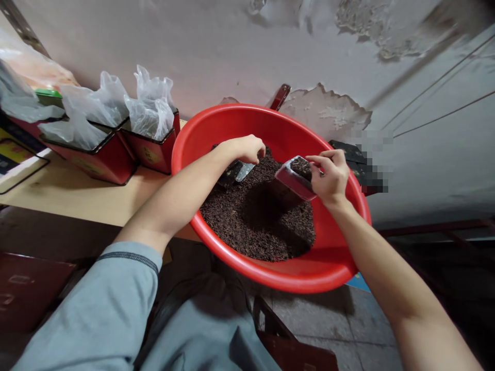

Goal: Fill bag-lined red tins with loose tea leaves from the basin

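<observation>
A large red plastic basin (pixel 270 284) holds a heap of dark, dry, loose bits (pixel 247 226) that look like tea leaves. My right hand (pixel 330 175) grips the rim of a small red tin (pixel 292 183), tilted over the heap. Clear plastic lines the tin's mouth, and dark leaves show inside. My left hand (pixel 249 149) hovers over the back of the heap with its fingers curled closed; whatever may be in them is hidden. Below its wrist, a dark scoop-like piece with a shiny metal edge (pixel 245 172) rests on the leaves.
Left of the basin, several red tins (pixel 91 162) with clear plastic bags (pixel 150 111) poking out stand on a wooden tabletop (pixel 77 201). Behind rises a peeling wall (pixel 193 46). A dark box (pixel 348 159) sits beyond the basin's right rim. A stool-like brown piece (pixel 294 350) stands below.
</observation>
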`<state>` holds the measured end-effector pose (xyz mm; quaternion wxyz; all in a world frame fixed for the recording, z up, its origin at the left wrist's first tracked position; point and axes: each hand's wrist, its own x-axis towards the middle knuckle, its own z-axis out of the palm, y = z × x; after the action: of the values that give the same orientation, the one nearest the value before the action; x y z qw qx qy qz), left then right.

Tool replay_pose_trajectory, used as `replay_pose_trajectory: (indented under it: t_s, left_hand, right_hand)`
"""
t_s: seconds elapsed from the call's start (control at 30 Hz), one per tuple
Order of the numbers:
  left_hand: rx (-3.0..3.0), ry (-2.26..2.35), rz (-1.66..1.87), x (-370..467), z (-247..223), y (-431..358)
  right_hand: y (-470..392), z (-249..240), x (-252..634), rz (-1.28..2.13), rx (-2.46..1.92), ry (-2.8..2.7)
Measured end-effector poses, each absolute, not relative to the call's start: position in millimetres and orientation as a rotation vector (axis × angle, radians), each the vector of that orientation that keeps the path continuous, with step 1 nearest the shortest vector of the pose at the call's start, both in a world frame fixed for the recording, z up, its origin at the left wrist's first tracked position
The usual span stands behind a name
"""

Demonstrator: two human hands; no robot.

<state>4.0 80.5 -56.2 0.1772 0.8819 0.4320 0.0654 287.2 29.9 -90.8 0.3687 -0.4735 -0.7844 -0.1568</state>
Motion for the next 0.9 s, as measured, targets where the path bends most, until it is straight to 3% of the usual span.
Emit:
replay_pose_trajectory:
  t_s: [0.3, 0.5, 0.63, 0.9]
  left_hand:
    - [2.399, 1.015, 0.298, 11.7, -48.5, 66.1]
    - [2.494, 1.121, 0.348, 16.4, -57.8, 70.9]
    - [2.554, 1.181, 0.182, 13.6, -61.1, 76.1]
    - [2.520, 1.177, 0.120, 2.6, -61.2, 87.5]
  right_hand:
    - [2.5, -85.2, 252.9, -0.197, -0.944, -2.487]
    - [9.7, -79.4, 267.3, -0.404, -1.640, -2.376]
    - [30.3, -81.3, 287.2, -0.124, -2.023, -2.356]
    - [-6.3, -53.4, 262.3, -0.049, -1.800, -2.387]
